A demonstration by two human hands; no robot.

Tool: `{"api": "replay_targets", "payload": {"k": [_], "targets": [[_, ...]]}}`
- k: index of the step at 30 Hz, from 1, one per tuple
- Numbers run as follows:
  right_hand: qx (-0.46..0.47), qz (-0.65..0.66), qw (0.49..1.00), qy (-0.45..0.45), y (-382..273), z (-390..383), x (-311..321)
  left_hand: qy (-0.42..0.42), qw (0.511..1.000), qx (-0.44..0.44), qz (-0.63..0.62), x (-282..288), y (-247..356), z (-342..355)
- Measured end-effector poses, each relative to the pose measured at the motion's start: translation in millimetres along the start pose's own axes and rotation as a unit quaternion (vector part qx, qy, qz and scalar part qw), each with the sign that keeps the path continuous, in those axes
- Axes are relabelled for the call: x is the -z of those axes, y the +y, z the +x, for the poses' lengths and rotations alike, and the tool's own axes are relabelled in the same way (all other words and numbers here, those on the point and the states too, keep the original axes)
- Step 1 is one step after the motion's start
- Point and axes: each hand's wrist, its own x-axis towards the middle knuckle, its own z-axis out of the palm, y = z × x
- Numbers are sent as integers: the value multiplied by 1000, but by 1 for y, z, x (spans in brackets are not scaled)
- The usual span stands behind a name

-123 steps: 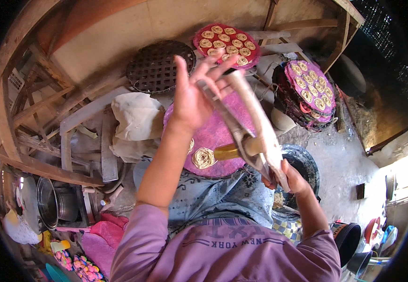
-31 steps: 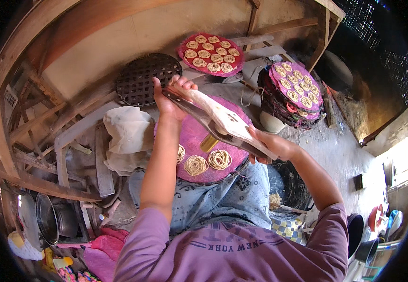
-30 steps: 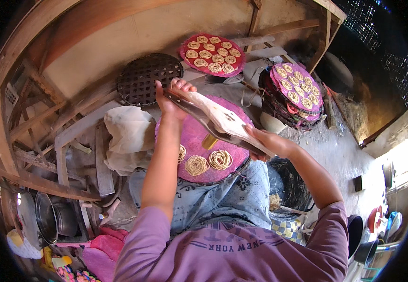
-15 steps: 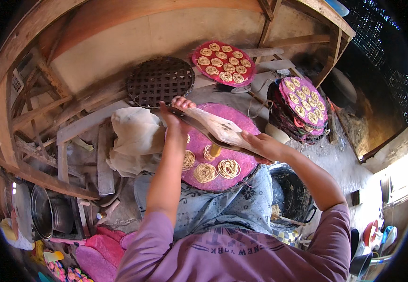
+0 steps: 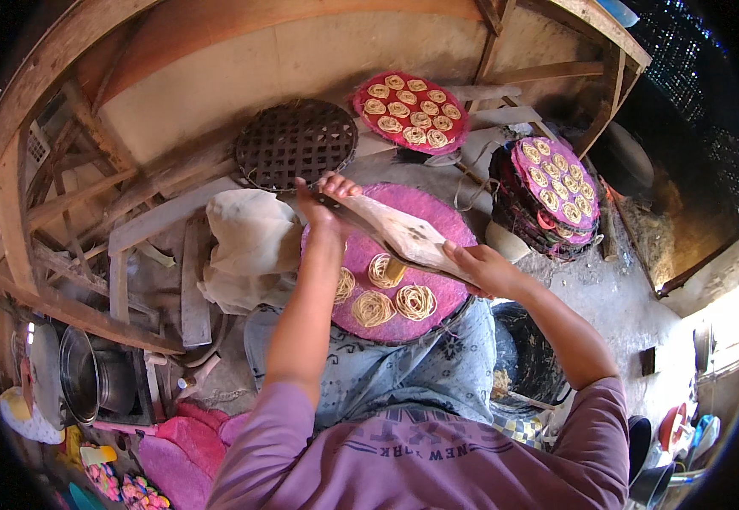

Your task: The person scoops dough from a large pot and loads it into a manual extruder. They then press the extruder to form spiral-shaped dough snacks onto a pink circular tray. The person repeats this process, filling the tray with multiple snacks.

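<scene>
A long wooden hand press (image 5: 399, 231) slants above my lap, its left end farther off than its right. My left hand (image 5: 325, 201) is closed around the far left end, and my right hand (image 5: 482, 267) is wrapped around the near right end. From the underside of the press a yellow cylinder (image 5: 395, 272) points down at a coil of thin dough strands (image 5: 381, 270). Below lies a round tray covered with pink cloth (image 5: 361, 327), which rests on my knees. Several flat coils (image 5: 374, 309) lie on it; my left forearm and the press hide part of the tray.
A round tray on red cloth (image 5: 410, 112) and a stack of trays (image 5: 555, 183) hold more coils. A dark woven tray (image 5: 295, 144) lies at the back. Left stands a pale cloth bundle (image 5: 250, 246); right, a black basin (image 5: 527, 353) beside my leg. Wooden frames (image 5: 12, 212) line the left.
The coil beneath the yellow cylinder has grown larger, with more strands laid in a ring. Both hands keep their hold on the press, which has shifted only slightly.
</scene>
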Motion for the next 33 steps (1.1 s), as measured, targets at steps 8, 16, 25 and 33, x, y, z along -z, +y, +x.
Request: {"api": "replay_targets", "payload": {"k": [8, 16, 25, 33], "targets": [[0, 27, 997, 75, 33, 14, -4, 78, 983, 42, 163, 17, -16, 23], [55, 110, 992, 36, 49, 8, -5, 28, 549, 341, 762, 33, -36, -39], [65, 122, 988, 65, 59, 19, -8, 47, 512, 361, 778, 30, -42, -39], [80, 154, 979, 106, 69, 27, -4, 33, 535, 260, 803, 54, -32, -49]]}}
